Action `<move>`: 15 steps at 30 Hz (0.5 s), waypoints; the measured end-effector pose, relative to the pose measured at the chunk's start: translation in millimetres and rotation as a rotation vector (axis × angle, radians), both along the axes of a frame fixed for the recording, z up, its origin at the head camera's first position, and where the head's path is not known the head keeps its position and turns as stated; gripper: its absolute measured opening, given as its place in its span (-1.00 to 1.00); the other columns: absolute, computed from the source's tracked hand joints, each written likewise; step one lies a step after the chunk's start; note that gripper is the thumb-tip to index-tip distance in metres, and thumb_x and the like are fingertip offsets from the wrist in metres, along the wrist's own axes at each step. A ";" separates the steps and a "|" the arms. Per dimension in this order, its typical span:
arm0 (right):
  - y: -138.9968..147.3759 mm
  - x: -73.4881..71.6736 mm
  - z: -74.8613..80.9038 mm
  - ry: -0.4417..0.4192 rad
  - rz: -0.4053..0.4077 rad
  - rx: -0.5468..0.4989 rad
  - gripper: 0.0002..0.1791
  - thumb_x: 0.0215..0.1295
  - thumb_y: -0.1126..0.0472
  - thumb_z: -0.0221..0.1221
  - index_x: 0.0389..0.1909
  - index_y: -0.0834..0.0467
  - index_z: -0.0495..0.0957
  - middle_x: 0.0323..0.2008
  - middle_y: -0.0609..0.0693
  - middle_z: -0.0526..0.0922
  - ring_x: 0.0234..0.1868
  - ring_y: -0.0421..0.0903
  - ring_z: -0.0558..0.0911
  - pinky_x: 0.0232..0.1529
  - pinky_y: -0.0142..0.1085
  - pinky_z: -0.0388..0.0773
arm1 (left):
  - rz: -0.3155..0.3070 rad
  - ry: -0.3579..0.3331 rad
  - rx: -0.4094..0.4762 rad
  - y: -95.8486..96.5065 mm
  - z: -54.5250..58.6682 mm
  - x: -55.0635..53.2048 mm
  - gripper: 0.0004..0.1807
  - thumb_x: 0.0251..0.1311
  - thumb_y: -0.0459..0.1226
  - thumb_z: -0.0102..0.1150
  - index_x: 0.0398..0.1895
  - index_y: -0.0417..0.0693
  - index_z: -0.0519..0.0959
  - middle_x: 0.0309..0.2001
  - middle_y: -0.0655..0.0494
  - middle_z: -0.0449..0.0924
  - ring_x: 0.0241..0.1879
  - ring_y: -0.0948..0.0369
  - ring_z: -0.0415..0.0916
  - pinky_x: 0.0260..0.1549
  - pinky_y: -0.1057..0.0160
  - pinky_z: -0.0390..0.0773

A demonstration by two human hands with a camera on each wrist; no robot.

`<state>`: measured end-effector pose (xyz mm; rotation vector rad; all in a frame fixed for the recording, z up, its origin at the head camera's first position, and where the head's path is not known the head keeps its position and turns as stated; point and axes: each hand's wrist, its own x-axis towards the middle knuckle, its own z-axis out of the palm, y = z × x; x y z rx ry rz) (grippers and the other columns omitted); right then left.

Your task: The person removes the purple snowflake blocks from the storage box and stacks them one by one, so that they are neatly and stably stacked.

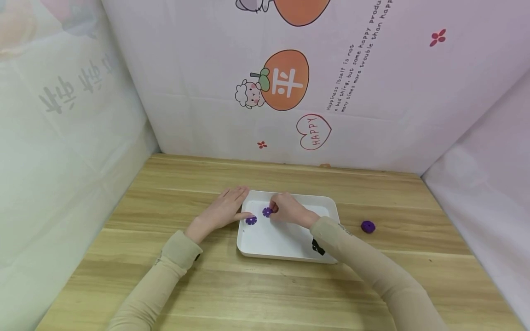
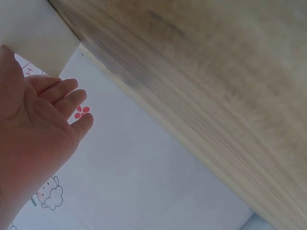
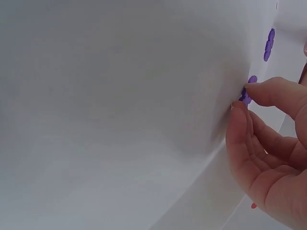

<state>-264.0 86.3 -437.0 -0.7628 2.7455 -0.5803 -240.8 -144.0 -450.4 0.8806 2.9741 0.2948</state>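
A shallow white tray (image 1: 275,241) lies on the wooden table, with two purple notched plastic discs, like snowflake building pieces, inside. My right hand (image 1: 290,210) reaches over the tray and pinches one purple disc (image 1: 266,212) between thumb and fingers; the right wrist view has this disc (image 3: 253,80) low against the white tray floor. The other purple disc (image 1: 250,220) lies to its left, by my left thumb. My left hand (image 1: 221,209) is at the tray's left rim, fingers extended. In the left wrist view, the left hand (image 2: 41,117) shows its palm side, and no disc appears there.
Right of the tray, a thicker purple round piece (image 1: 368,226) lies on the wooden table (image 1: 290,294). A black item (image 1: 318,247) shows under the right cuff. White printed cloth (image 1: 372,133) hangs behind the table, with pale sheets along both sides.
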 end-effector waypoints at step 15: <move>4.9 -1.9 -0.5 0.028 0.024 -0.004 -0.86 0.11 0.36 0.39 -0.33 0.27 0.65 -0.38 0.05 0.70 -0.41 -0.18 0.52 -0.28 -0.37 0.61 | 0.000 0.005 0.010 -0.2 -0.1 0.2 -0.05 0.36 0.23 -0.03 0.53 -0.28 0.06 0.53 -0.20 0.11 0.54 -0.09 0.07 0.56 -0.14 0.04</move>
